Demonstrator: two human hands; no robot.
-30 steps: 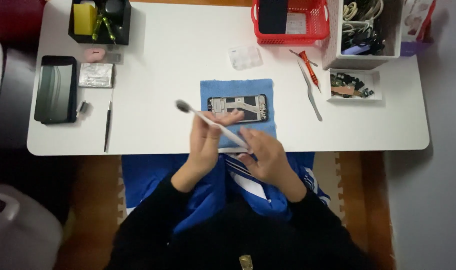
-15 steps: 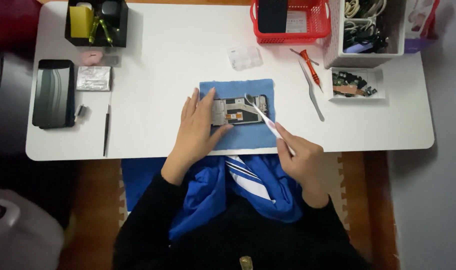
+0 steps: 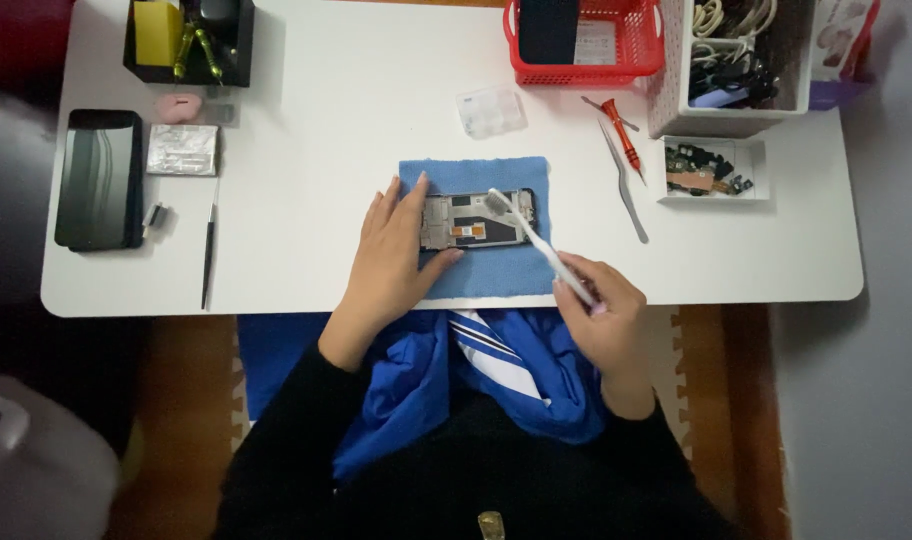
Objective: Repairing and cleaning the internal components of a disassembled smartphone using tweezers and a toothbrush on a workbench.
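- The smooth white table [image 3: 306, 150] carried a square of nubby blue cloth [image 3: 496, 272]
- Your left hand [image 3: 391, 250] lay flat, fingers spread, pinning the opened phone [image 3: 473, 219], a dark rectangle with bare metal innards, in the middle of that cloth
- Your right hand [image 3: 601, 305] was closed around a slim white toothbrush [image 3: 531, 238], its bristled head resting on the phone

White table [image 3: 356, 110], blue cloth [image 3: 481, 275], red basket [image 3: 586, 60], black phone [image 3: 99, 180], tweezers [image 3: 624, 185], red screwdriver [image 3: 621, 135]
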